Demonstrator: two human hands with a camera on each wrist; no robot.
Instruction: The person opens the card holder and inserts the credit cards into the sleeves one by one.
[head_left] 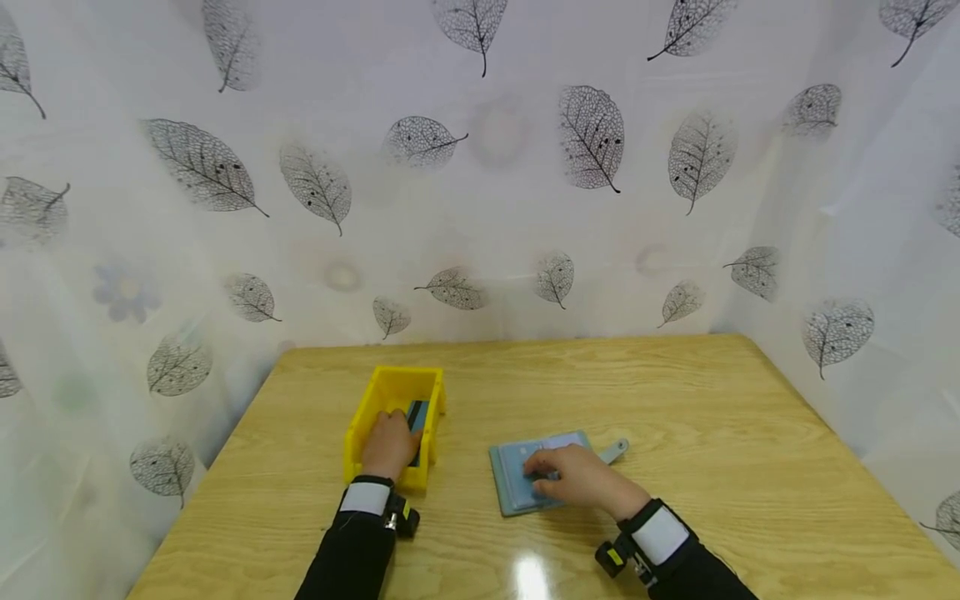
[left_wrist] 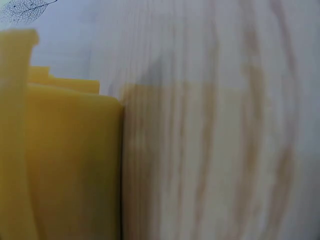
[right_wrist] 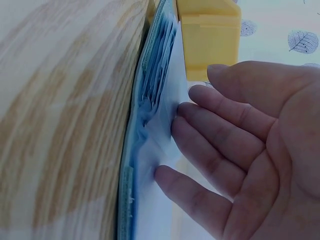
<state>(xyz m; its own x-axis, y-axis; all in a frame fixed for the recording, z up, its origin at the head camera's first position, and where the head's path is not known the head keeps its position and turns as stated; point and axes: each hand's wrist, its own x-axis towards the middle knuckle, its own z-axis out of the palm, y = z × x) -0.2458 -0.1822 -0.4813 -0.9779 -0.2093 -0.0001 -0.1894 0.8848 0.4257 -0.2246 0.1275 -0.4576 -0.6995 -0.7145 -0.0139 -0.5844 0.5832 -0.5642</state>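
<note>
My left hand [head_left: 389,448] reaches down into a yellow bin [head_left: 351,433], its fingertips partly hidden by the hand itself. Beside its thumb, inside the bin, shows a blue-grey card [head_left: 422,410] with a dark stripe; I cannot tell if the fingers pinch it. On the table to the right, a light blue-green card holder [head_left: 504,483] lies spread out, its strap with a snap [head_left: 615,451] sticking out on the right. My right hand [right_wrist: 260,135] has its fingers loosely bent, with fingertips against the holder's clear plastic sleeves [right_wrist: 172,100]. Nothing shows in its grasp.
Both things stand on a wooden table [head_left: 712,467], the bin to the left of the card holder. Behind and at the sides hangs a pale sheet [head_left: 495,225] printed with leaves. The bin's side wall [left_wrist: 75,160] fills the left of the left wrist view.
</note>
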